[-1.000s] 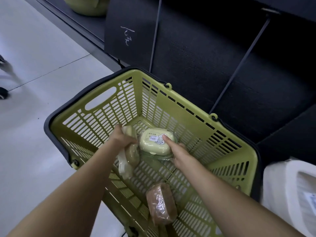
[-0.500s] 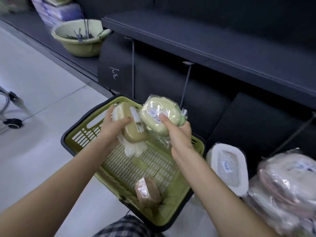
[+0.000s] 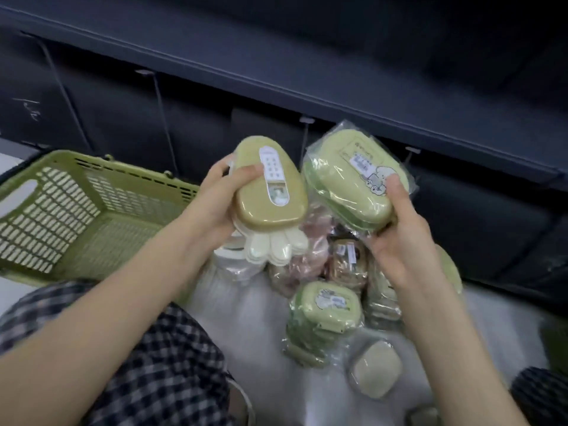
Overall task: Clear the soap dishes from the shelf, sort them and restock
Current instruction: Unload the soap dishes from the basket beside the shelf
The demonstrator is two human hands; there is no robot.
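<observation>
My left hand point(image 3: 215, 204) grips an olive-tan soap dish point(image 3: 270, 189) with a white label, stacked on white foot-shaped dishes point(image 3: 276, 245). My right hand point(image 3: 396, 238) holds a light-green soap dish point(image 3: 353, 179) wrapped in clear plastic, thumb on its cartoon label. Both are held up above a pile of wrapped soap dishes on the floor: green ones point(image 3: 325, 315), pink ones point(image 3: 307, 259), a brown one point(image 3: 347, 259) and a pale one point(image 3: 375, 370). The dark shelf point(image 3: 307, 75) runs across the back, bare where I see it.
The green plastic basket point(image 3: 76, 216) stands on the floor at the left, its visible part holding nothing. My checked trouser legs point(image 3: 147, 364) fill the lower left. A white container point(image 3: 230, 265) sits under my left hand's dishes. Dark lower shelf panels lie behind the pile.
Both hands lifted the two soap dishes out of the basket and carried them right, over the floor pile. The view swung right, so the basket now sits at the left.
</observation>
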